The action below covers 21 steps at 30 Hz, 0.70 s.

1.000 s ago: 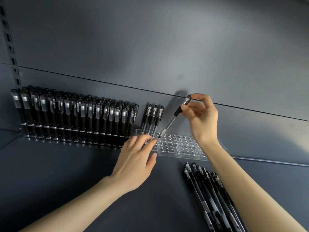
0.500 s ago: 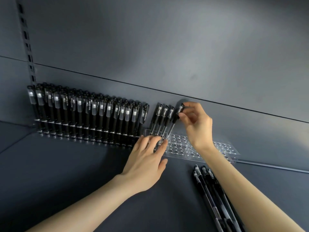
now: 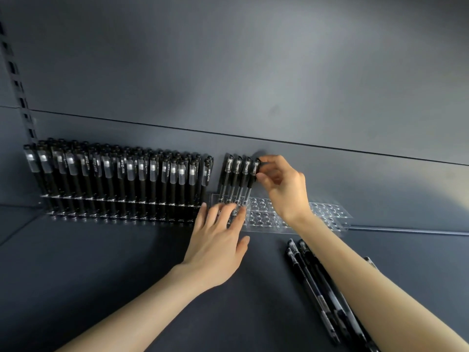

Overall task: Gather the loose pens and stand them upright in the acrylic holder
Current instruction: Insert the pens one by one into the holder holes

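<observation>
The right hand point(image 3: 281, 189) pinches the cap end of a pen point(image 3: 251, 182) between thumb and fingers point(image 3: 264, 177). The pen stands nearly upright, its tip down in a back-row hole of the clear holder point(image 3: 330, 217). It is the 4th in a short row, just beside 3 standing pens point(image 3: 234, 179) on its left. The left hand point(image 3: 215, 245) lies flat with its fingers point(image 3: 223, 212) spread over the holder's front left corner, pressing it to the surface point(image 3: 101, 262). A bundle of loose pens point(image 3: 314, 288) lies on the surface to the right, partly under the right forearm. A full rack point(image 3: 114, 179) of black pens stands just to the left of the holder.

I cannot tell whether the tip is fully seated. The main risk, as I judge it, is letting go too soon. If the tip sits only in the upper plate, the pen can tip sideways and knock its 3 neighbours askew. The holder looks light, so lifting the left hand while the right one pushes could let it slide or rock. The right forearm passes close above the loose pens, and a careless sweep could roll them apart.
</observation>
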Tool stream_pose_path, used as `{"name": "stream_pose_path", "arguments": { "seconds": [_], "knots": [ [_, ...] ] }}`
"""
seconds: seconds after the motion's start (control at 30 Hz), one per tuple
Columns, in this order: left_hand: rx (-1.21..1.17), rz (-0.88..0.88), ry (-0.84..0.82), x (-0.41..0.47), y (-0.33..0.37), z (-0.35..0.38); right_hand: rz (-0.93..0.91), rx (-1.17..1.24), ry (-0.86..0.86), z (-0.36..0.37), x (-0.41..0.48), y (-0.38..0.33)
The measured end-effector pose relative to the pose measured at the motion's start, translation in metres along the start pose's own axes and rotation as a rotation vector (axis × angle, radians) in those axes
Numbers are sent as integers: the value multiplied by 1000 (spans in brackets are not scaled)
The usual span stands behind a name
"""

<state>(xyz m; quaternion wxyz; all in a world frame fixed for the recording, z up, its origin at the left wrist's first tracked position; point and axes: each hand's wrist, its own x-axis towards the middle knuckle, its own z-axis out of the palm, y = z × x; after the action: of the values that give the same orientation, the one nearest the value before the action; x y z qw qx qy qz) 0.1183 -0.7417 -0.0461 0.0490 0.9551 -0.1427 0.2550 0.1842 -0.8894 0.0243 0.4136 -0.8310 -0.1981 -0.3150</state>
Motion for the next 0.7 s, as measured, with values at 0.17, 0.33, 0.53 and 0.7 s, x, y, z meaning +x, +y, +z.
{"name": "stream_pose_path", "arguments": {
  "seconds": [0.17, 0.33, 0.53, 0.7],
  "knots": [
    [14, -21, -81, -5, 9, -9, 63, -16, -26, -19, -16, 3],
    [-193, -4, -113, -9, 42, -24, 129, -64, -166, -58, -39, 15],
    [-300, -63, -283, -16, 109, -25, 96, -154, -413, -106, -70, 43],
    [-243, -229, -323, -14, 142, -20, 10, -208, -609, -133, -96, 70]
  ]
}}
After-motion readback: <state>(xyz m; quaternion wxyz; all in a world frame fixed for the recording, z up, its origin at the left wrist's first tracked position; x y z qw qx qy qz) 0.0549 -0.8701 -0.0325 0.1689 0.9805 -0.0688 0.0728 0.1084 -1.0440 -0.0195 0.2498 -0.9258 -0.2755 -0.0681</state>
